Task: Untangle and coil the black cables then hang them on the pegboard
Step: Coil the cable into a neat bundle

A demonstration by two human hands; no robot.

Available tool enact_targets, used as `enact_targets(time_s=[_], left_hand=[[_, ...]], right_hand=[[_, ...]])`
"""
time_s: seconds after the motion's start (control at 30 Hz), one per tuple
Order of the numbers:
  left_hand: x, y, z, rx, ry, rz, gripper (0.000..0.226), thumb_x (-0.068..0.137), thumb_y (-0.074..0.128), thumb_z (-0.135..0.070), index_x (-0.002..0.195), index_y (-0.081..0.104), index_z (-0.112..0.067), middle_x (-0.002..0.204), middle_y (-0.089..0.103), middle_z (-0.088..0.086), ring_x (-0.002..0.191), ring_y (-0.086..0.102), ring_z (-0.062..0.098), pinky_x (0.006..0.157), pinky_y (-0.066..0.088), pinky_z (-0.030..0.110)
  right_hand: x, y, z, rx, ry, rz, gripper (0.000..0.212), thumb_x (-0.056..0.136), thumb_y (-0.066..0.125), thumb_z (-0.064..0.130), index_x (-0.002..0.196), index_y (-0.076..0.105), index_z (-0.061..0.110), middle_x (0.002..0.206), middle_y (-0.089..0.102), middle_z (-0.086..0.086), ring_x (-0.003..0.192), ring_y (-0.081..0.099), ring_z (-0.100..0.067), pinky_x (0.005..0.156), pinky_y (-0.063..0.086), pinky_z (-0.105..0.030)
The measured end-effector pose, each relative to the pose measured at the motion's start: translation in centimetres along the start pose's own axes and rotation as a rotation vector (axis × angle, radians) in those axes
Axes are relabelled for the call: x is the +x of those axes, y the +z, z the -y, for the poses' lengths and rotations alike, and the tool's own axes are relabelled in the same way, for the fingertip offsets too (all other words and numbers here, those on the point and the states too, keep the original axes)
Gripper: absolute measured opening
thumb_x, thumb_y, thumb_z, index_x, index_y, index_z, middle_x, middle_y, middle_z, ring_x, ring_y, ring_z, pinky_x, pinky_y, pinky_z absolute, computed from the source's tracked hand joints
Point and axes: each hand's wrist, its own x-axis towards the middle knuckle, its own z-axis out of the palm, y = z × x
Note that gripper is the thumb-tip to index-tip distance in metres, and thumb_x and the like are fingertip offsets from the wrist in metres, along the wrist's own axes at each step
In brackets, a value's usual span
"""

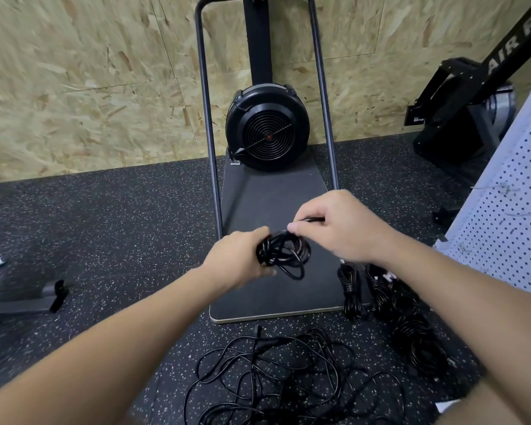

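Cables are the job; going left to right, the left hand grips a small black coil with its fingers curled round it, held up over the dark board; the right hand pinches the loose end of that coil; low down a messy pile lies on the floor; tidy bundles lie by the white pegboard; if the pinch slips, I think the coil could spring loose and tangle again.
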Motion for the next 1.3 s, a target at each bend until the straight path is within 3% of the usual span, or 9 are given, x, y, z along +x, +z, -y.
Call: enact_targets(time_s=[0.2,0.3,0.4,0.63,0.7,0.83,1.03,1.17,1.3], left_hand=[[-1.8,-0.8,-3.1,-0.055,0.336,0.026,0.042,0.078,0.081,-0.052,0.094,0.045,-0.037,0.072,0.061,-0.014,0.072,0.064,0.021,0.062,0.045,0.034],[-2.7,-1.2,-4.0,-0.134,0.434,0.032,0.032,0.08,0.079,-0.04,0.093,0.052,-0.028,0.069,0.062,-0.008,0.063,0.059,0.021,0.06,0.049,0.036],[-3.3,-1.7,-4.3,-0.195,0.446,-0.008,0.034,0.083,0.081,-0.038,0.089,0.051,-0.023,0.069,0.062,-0.004,0.062,0.057,0.02,0.062,0.05,0.038],[-3.1,-3.5,-3.1,-0.379,0.285,-0.079,0.054,0.084,0.089,-0.046,0.123,0.054,-0.033,0.094,0.075,-0.013,0.084,0.072,0.016,0.082,0.058,0.039],[-3.0,-3.4,-2.8,-0.39,0.249,-0.084,0.066,0.085,0.091,-0.041,0.136,0.05,-0.038,0.097,0.077,-0.012,0.09,0.075,0.018,0.088,0.058,0.041],[-2.2,-2.4,-1.6,-0.473,0.193,-0.12,0.062,0.085,0.093,-0.032,0.138,0.061,-0.036,0.11,0.077,-0.016,0.099,0.076,0.01,0.094,0.059,0.04],[-0.3,-2.1,-0.2,-0.499,-0.029,-0.273,0.04,0.082,0.095,-0.036,0.106,0.063,-0.029,0.091,0.074,-0.012,0.085,0.068,0.012,0.081,0.055,0.033],[0.8,-1.7,1.1,-0.461,-0.17,-0.298,0.038,0.078,0.093,-0.037,0.098,0.062,-0.029,0.085,0.073,-0.015,0.081,0.067,0.005,0.074,0.052,0.033],[0.9,-0.9,0.2,-0.286,-0.192,-0.243,0.04,0.079,0.086,-0.042,0.097,0.052,-0.032,0.084,0.071,-0.012,0.083,0.068,0.024,0.073,0.055,0.039]], right_hand=[[0.9,-0.8,-3.1,0.287,0.167,-0.097,0.018,0.095,0.086,0.03,0.081,0.086,0.019,0.06,0.065,0.003,0.053,0.046,-0.008,0.057,0.038,-0.026],[1.1,-0.1,-4.3,0.398,0.273,-0.057,0.019,0.087,0.092,0.036,0.081,0.087,0.019,0.064,0.06,-0.005,0.062,0.045,-0.01,0.067,0.038,-0.027],[1.3,0.5,-5.4,0.452,0.342,-0.008,0.036,0.077,0.096,0.051,0.081,0.085,0.017,0.074,0.059,-0.011,0.074,0.048,-0.019,0.077,0.04,-0.035],[0.3,1.7,-8.2,0.562,0.494,0.158,0.039,0.088,0.091,0.038,0.087,0.079,0.0,0.075,0.061,-0.017,0.063,0.047,-0.021,0.056,0.029,-0.032],[-0.3,2.1,-8.8,0.521,0.515,0.28,0.02,0.096,0.084,0.025,0.086,0.083,0.008,0.076,0.064,-0.016,0.064,0.049,-0.022,0.056,0.033,-0.032],[-0.6,2.4,-8.2,0.453,0.466,0.374,0.038,0.106,0.07,0.017,0.069,0.079,0.02,0.065,0.065,-0.001,0.058,0.052,-0.013,0.058,0.042,-0.029],[-0.3,2.7,-5.9,0.162,0.351,0.478,0.028,0.112,0.056,0.03,0.104,0.082,0.022,0.074,0.062,0.003,0.066,0.056,-0.016,0.073,0.06,-0.04],[-0.2,2.4,-2.1,-0.148,0.148,0.46,0.028,0.114,0.049,0.037,0.095,0.069,0.03,0.078,0.067,0.001,0.063,0.059,-0.015,0.071,0.055,-0.041],[-0.8,2.2,1.1,-0.476,-0.039,0.369,0.039,0.116,0.041,0.038,0.077,0.041,0.03,0.081,0.055,0.006,0.075,0.056,-0.025,0.074,0.049,-0.047]])
